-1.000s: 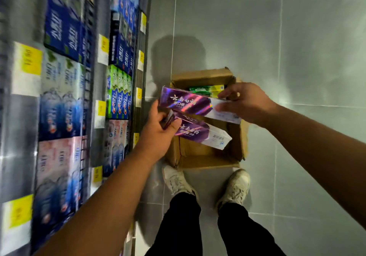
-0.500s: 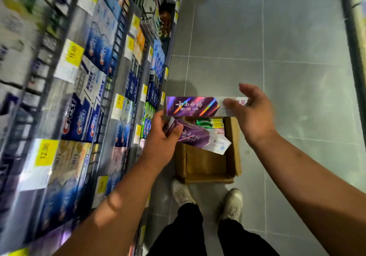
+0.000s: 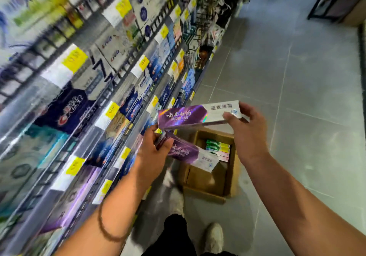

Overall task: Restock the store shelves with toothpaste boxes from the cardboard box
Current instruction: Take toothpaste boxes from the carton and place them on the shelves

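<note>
My right hand (image 3: 247,134) grips the white end of a purple-and-white toothpaste box (image 3: 190,115), held level above the cardboard box (image 3: 230,178) on the floor. My left hand (image 3: 153,156) holds the purple end of a second purple toothpaste box (image 3: 190,153), tilted down to the right just below the first. Inside the cardboard box lie a few green and pink toothpaste boxes (image 3: 217,148) at its far side. The store shelves (image 3: 83,89) run along the left, packed with toothpaste boxes behind yellow price tags.
Grey tiled floor (image 3: 297,81) stretches to the right of the shelves. My feet in pale shoes (image 3: 214,238) stand beside the cardboard box. A dark metal rack (image 3: 332,0) stands at the far top right. A row of purple boxes (image 3: 73,200) sits on a low shelf.
Both hands have lifted the two purple boxes up and away from the cardboard box. My view has swung upward along the aisle, showing more shelves.
</note>
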`<state>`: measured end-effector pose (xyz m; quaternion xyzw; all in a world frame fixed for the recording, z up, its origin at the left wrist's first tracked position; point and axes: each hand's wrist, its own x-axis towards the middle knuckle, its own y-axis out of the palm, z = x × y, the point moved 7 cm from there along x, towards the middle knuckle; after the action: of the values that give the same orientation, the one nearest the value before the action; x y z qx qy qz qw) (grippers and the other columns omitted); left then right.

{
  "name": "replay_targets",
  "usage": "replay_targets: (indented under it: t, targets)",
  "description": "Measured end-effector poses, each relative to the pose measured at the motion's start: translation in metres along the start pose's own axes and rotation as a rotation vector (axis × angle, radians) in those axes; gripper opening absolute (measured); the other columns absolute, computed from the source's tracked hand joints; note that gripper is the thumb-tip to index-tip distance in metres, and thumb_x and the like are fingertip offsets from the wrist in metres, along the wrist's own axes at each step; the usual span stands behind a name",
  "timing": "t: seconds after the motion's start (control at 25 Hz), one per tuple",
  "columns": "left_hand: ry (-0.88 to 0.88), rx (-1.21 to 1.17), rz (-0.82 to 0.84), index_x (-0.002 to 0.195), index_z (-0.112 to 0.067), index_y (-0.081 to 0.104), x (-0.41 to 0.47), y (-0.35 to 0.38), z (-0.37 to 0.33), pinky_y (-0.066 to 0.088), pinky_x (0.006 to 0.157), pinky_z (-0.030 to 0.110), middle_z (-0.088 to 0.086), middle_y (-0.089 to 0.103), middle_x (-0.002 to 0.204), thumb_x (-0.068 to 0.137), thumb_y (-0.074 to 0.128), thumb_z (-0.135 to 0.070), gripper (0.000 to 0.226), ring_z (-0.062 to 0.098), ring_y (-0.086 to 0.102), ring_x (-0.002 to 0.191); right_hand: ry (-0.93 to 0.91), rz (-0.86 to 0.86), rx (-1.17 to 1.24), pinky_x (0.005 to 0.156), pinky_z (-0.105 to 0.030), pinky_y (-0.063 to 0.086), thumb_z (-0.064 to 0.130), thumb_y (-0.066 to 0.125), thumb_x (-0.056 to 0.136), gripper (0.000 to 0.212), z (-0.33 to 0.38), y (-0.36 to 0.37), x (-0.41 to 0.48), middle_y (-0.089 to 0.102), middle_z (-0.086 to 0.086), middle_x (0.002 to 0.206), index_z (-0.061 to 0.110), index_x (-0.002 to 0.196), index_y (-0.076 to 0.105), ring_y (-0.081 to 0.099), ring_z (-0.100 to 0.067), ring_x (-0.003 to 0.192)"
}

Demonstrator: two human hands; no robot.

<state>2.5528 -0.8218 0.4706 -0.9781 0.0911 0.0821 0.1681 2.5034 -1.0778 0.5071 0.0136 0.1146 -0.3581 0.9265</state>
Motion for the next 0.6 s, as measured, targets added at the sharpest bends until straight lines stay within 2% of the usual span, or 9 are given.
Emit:
replay_targets:
  t: [0.12, 0.24, 0.28, 0.36, 0.48, 0.6]
  targets:
    - [0.057, -0.106, -0.101, 0.116, -0.023, 0.050, -0.040, -0.028, -0.017, 0.047, 0.074, 0.028, -0.002, 0.062, 0.086, 0.079, 0.057, -0.019, 0.038, 0.005, 0.056, 0.073, -0.002, 0.093, 0.027, 0.077, -0.021, 0.056, 0.008, 0.071, 0.083, 0.033, 0.017, 0.010, -0.033, 0.066, 0.015, 0.091, 0.019, 0.111, 0.059, 0.068, -0.002, 0.087]
    - [0.105, -0.165, -0.151, 0.121, -0.022, 0.049, -0.083, -0.063, -0.031, 0.047, 0.074, 0.027, -0.006, 0.061, 0.085, 0.084, 0.057, -0.011, 0.040, 0.005, 0.054, 0.074, -0.030, 0.189, 0.049, 0.084, -0.035, 0.057, 0.004, 0.070, 0.083, 0.027, 0.032, 0.027, -0.067, 0.068, 0.008, 0.095, 0.020, 0.103, 0.060, 0.069, -0.015, 0.095]
    - [0.102, -0.165, -0.159, 0.120, -0.024, 0.049, -0.097, -0.076, -0.033, 0.047, 0.073, 0.026, -0.009, 0.061, 0.082, 0.087, 0.058, -0.007, 0.038, 0.005, 0.054, 0.072, -0.037, 0.210, 0.053, 0.084, -0.037, 0.057, 0.004, 0.069, 0.084, 0.026, 0.035, 0.034, -0.078, 0.068, 0.008, 0.095, 0.021, 0.102, 0.060, 0.068, -0.016, 0.095]
    - [0.098, -0.137, -0.181, 0.120, -0.028, 0.048, -0.119, -0.100, -0.038, 0.047, 0.072, 0.031, -0.003, 0.059, 0.082, 0.092, 0.054, 0.000, 0.040, 0.008, 0.053, 0.070, -0.029, 0.260, 0.100, 0.086, -0.038, 0.056, 0.002, 0.063, 0.087, 0.023, 0.042, 0.048, -0.099, 0.067, 0.003, 0.099, 0.019, 0.102, 0.059, 0.067, -0.018, 0.097]
    - [0.046, -0.114, -0.236, 0.124, -0.035, 0.047, -0.158, -0.147, -0.036, 0.048, 0.070, 0.036, 0.011, 0.060, 0.099, 0.094, 0.054, -0.006, 0.042, 0.013, 0.057, 0.076, -0.024, 0.395, 0.122, 0.085, -0.037, 0.057, 0.000, 0.055, 0.090, 0.021, 0.054, 0.079, -0.144, 0.067, -0.006, 0.105, 0.020, 0.100, 0.056, 0.067, -0.021, 0.098]
    - [0.057, -0.098, -0.278, 0.118, -0.046, 0.048, -0.201, -0.194, -0.028, 0.046, 0.070, 0.038, 0.017, 0.060, 0.092, 0.090, 0.060, -0.018, 0.042, 0.017, 0.055, 0.074, -0.117, 0.473, 0.082, 0.077, -0.035, 0.055, -0.001, 0.053, 0.091, 0.024, 0.066, 0.104, -0.196, 0.067, -0.009, 0.103, 0.023, 0.096, 0.053, 0.065, -0.013, 0.087]
